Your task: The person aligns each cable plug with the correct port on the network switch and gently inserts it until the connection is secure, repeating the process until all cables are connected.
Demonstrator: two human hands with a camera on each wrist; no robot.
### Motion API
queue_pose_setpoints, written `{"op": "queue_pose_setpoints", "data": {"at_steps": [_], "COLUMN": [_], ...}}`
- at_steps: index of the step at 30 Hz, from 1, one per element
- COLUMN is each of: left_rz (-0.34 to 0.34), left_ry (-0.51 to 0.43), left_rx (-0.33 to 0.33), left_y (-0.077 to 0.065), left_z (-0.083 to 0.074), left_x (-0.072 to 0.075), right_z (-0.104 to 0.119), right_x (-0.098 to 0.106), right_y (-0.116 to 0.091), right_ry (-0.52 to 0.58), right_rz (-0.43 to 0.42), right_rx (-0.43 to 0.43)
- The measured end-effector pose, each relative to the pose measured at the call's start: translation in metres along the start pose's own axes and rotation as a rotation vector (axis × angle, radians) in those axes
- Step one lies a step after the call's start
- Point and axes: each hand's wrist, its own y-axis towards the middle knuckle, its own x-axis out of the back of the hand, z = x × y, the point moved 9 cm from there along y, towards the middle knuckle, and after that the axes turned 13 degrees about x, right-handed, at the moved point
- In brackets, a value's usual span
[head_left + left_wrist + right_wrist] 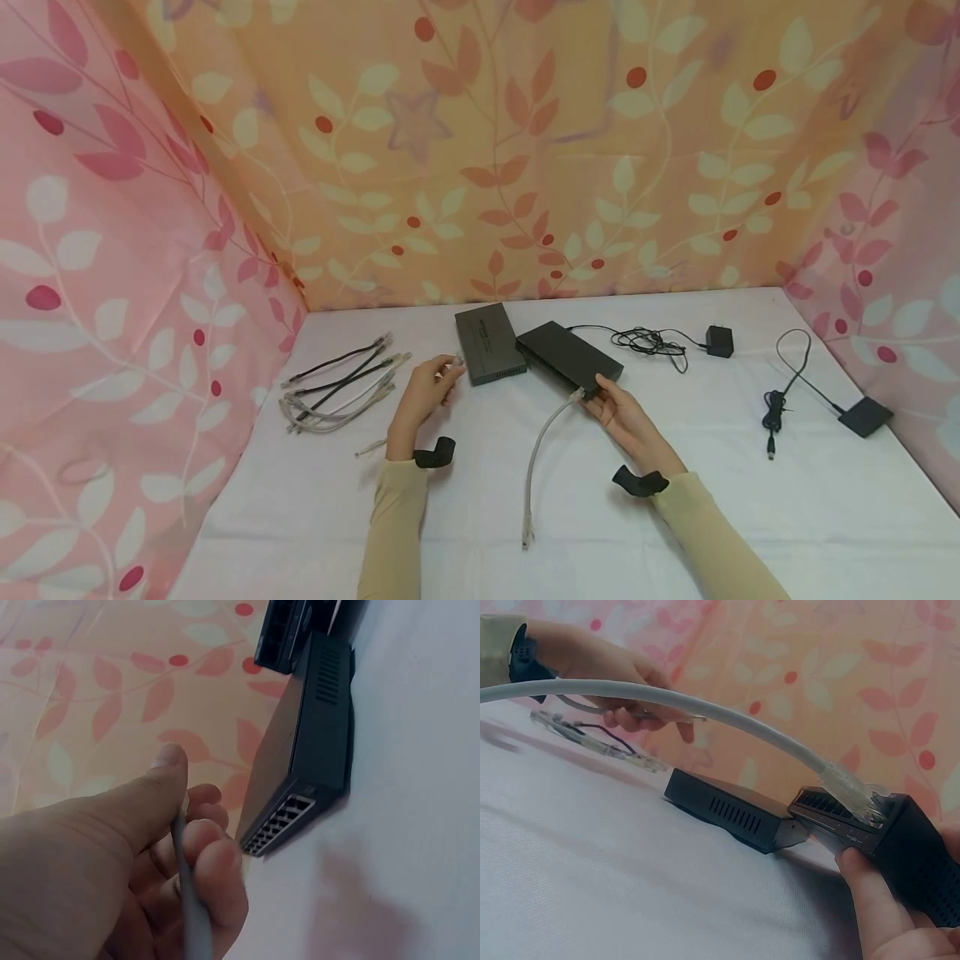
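Cabling seems in hand; the left grip [426, 393] pinches a cable [197, 926], eight o'clock from the grey switch [491, 343]; the right grip [621, 417] holds the black switch [570, 357], at three. Next likely calls for plug [458, 360] alignment.

I get soft, muted light. My left wrist view blurs the cable [196, 934], with hazy shadow [345, 892] across the cloth [420, 772]

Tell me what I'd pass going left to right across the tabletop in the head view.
Bundle of cables, left hand, flat grey box, black box, right hand, first power adapter, second power adapter.
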Motion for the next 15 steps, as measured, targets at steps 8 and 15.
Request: {"op": "queue_pose_setpoints", "data": {"at_steps": [8,15], "left_rz": [0.030,-0.013], "left_ry": [-0.028,-0.060], "left_rx": [-0.049,-0.114], "left_y": [0.003,0.004], "left_z": [-0.014,-0.026], "left_x": [-0.022,-0.034], "right_z": [0.001,0.001], "right_x": [-0.002,-0.002], "right_y": [-0.001,0.000], "right_ry": [0.013,0.010], "right_rz": [0.002,0.001], "right_rx": [0.004,0.007]}}
